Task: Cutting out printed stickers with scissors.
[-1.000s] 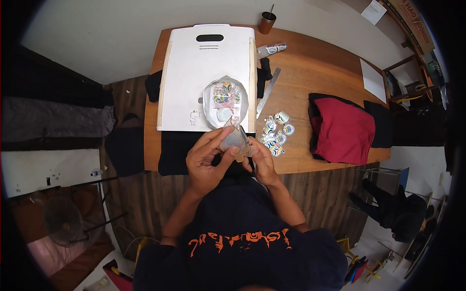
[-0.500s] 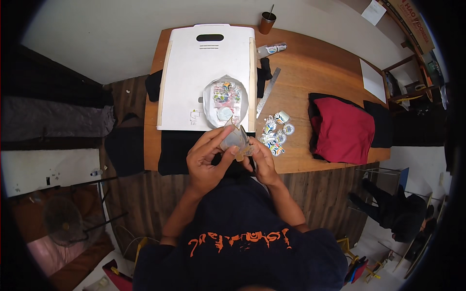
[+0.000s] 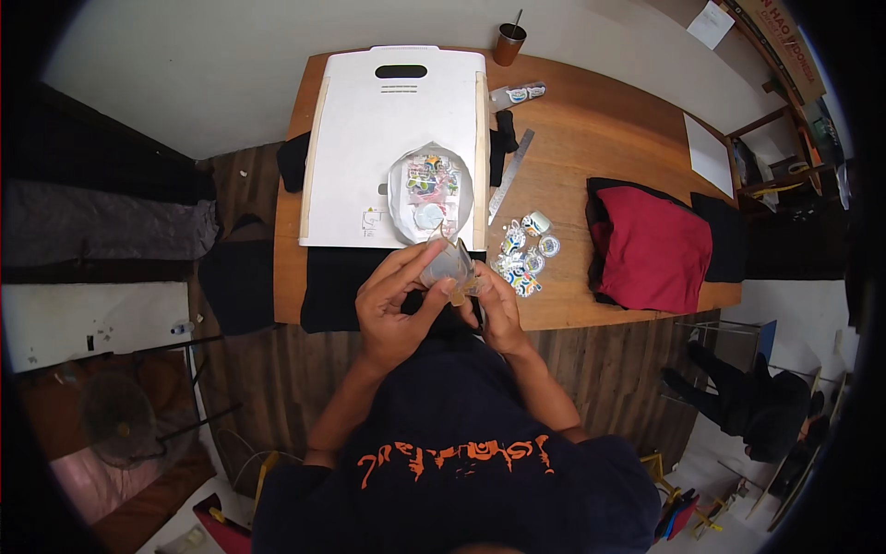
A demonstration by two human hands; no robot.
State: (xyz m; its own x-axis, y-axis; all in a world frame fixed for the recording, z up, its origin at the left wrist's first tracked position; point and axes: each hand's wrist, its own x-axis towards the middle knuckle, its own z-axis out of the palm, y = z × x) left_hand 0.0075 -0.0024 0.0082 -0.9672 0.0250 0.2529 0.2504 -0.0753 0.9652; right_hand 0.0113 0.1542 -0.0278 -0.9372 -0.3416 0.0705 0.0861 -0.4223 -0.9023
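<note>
Just off the near edge of a white board, my left hand (image 3: pixel 392 309) pinches a curled piece of translucent film (image 3: pixel 443 266) between thumb and fingers. At the film's lower right, my right hand (image 3: pixel 499 309) grips the same piece, where a yellowish bit shows at its edge. My right fingertips are partly hidden. Just beyond the hands, a round white container (image 3: pixel 397 198) holds colourful printed scraps (image 3: pixel 432 180) and a pale round piece. To the right of my right hand lies a loose pile of printed stickers (image 3: pixel 524 263), several of them round.
The white board (image 3: pixel 351 138) with a handle slot covers the left of the wooden table (image 3: pixel 600 120). A metal ruler (image 3: pixel 512 175) lies beside it. Folded red and black cloth (image 3: pixel 651 245) sits at the right. A brown cup (image 3: pixel 508 44) stands at the back edge.
Both hands keep their hold. The film has tilted very slightly between my fingers; all else stays as it was.
</note>
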